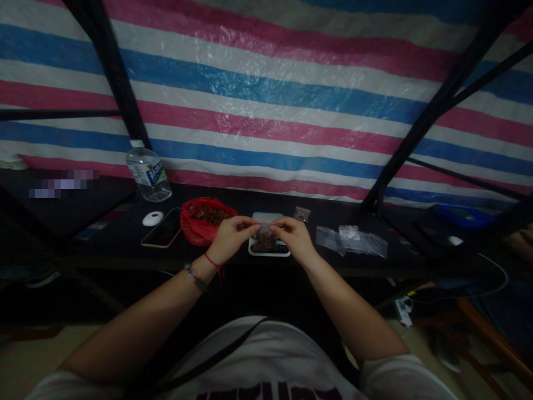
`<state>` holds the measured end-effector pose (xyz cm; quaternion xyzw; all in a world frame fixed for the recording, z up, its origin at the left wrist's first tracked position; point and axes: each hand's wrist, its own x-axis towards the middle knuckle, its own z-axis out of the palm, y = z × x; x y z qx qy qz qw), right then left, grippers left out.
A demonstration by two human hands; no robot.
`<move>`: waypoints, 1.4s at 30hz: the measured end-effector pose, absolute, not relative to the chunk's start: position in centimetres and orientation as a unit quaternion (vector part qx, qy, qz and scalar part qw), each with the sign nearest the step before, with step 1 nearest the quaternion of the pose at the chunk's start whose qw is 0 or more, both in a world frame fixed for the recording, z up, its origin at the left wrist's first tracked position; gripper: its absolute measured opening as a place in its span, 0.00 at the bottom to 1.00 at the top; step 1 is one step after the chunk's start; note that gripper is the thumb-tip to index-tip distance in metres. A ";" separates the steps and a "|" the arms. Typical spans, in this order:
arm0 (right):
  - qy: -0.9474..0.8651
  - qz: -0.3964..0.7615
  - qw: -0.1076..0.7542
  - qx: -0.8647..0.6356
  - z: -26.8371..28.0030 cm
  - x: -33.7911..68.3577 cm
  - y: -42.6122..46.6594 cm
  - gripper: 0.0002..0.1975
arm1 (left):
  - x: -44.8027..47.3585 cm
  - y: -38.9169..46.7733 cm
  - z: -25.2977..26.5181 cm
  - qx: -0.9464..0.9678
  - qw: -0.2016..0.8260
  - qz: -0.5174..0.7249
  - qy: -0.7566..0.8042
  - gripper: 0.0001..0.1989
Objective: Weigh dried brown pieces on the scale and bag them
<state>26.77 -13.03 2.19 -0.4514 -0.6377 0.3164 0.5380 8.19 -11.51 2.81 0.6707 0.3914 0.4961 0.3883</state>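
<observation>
Between my two hands hangs a small clear zip bag with brown bits in its lower part. My left hand pinches the bag's top edge at its left, and my right hand pinches the same edge at its right. Behind and below the bag is a white digital scale, partly covered by it; I cannot tell whether the two touch. Left of my left hand, an open red plastic bag holds a heap of brown dried pieces. Another small filled zip bag lies behind my right hand.
Flat clear zip bags lie on the black table to the right. A phone, a white round case and a large plastic bottle stand or lie at left. Black metal posts and striped sheeting rise behind.
</observation>
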 end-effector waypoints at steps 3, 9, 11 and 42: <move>-0.644 0.300 0.537 -0.456 2.3 26.7 -13.1 0.09 | 8.2 -11.6 2.9 0.691 0.371 0.481 0.391 0.14; -0.643 0.288 0.543 -0.457 1.9 26.7 -13.1 0.09 | 8.1 -11.9 3.0 0.716 0.338 0.466 0.395 0.13; -0.645 0.292 0.540 -0.454 1.8 26.7 -13.1 0.09 | 8.2 -11.9 3.0 0.716 0.337 0.466 0.396 0.13; -0.664 0.272 0.518 -0.464 2.9 27.7 -13.1 0.09 | 7.5 -11.6 3.3 0.750 0.263 0.445 0.413 0.11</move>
